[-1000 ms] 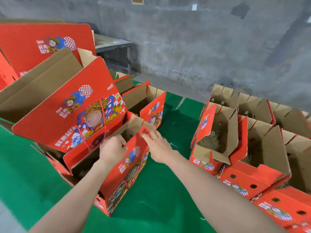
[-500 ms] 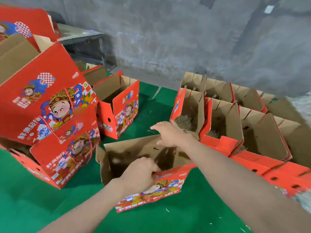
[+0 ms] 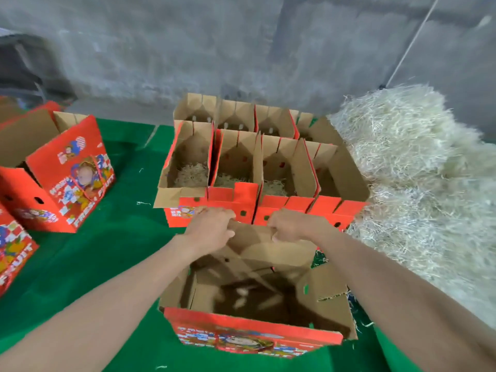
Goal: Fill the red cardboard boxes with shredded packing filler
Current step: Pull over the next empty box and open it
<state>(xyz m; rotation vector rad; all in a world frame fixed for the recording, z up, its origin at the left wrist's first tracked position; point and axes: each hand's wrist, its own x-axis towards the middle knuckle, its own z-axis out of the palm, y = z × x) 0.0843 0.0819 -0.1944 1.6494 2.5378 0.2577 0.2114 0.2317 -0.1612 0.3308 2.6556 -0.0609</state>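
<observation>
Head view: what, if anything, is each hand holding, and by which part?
The left hand and right hand both grip the nearest red box by the top edge of its far flap.

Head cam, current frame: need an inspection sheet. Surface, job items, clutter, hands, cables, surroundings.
Surface: green mat, stray strands lying on it.
Job's things: near box open, inside blurred, no filler heap evident; box rows beyond it, filler visible in three front boxes; filler pile at right.
Clutter: left box open, standing apart; part of another at the frame's left edge.
Hands: left hand and right hand both grip the near box's far flap.
Cables: thin pale line on the wall, cable or pipe, cannot tell.
Surroundings: grey concrete wall.
</observation>
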